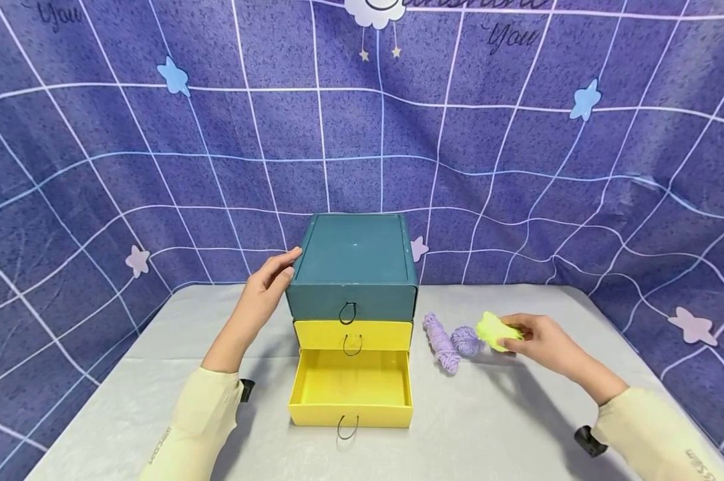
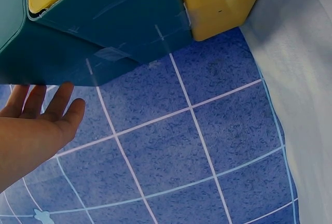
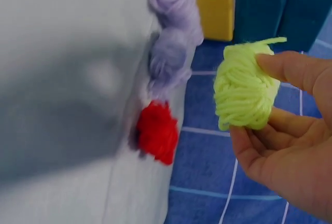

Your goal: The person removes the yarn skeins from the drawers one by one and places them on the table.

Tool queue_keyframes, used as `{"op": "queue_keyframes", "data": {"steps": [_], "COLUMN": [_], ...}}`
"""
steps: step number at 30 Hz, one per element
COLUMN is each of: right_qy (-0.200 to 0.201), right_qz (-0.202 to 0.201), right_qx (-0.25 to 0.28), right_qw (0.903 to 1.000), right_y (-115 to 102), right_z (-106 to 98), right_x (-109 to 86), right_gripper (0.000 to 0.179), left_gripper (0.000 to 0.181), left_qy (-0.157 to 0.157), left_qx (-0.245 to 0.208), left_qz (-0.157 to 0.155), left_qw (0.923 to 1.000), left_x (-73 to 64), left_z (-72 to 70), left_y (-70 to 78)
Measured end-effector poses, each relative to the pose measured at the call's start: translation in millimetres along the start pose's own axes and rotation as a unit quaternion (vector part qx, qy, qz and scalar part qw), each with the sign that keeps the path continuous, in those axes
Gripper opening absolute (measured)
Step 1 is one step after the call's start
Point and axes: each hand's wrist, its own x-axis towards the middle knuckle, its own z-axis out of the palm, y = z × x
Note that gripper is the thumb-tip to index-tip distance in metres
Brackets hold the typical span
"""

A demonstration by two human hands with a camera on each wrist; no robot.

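My right hand (image 1: 539,339) pinches a neon yellow bundle of yarn (image 3: 247,85) between thumb and fingers, above the table. Below it in the right wrist view lies a red yarn bundle (image 3: 158,132), hidden behind the hand in the head view. My left hand (image 1: 267,287) touches the left side of a drawer cabinet (image 1: 354,250) with its fingertips, fingers fairly straight. The cabinet has a teal top and teal upper drawer front. Under that is a yellow drawer front (image 1: 326,335), and the lowest yellow drawer (image 1: 320,415) is pulled out toward me.
A long purple yarn skein (image 1: 441,344) and a round purple yarn ball (image 1: 466,341) lie on the table right of the cabinet. The table (image 1: 458,427) has a pale cloth, and a blue gridded curtain (image 1: 350,127) hangs behind it.
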Motion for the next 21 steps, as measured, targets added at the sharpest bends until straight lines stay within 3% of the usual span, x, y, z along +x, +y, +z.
{"op": "queue_keyframes", "data": {"steps": [9, 21], "right_qy": [0.071, 0.052], "right_qz": [0.063, 0.161], "right_qx": [-0.062, -0.104], "right_qw": [0.9935, 0.9801], "right_y": [28, 51], "right_z": [-9, -14], "right_x": [-2.4, -1.3], "right_gripper": [0.038, 0.048], "left_gripper": [0.042, 0.042], "left_qy": [-0.002, 0.0], "left_qx": [0.003, -0.001], "left_qz": [-0.007, 0.0], "left_qw": [1.0, 1.0], "left_x": [-1.7, -0.8], "left_z": [0.4, 0.2], "left_y": [0.8, 0.8]}}
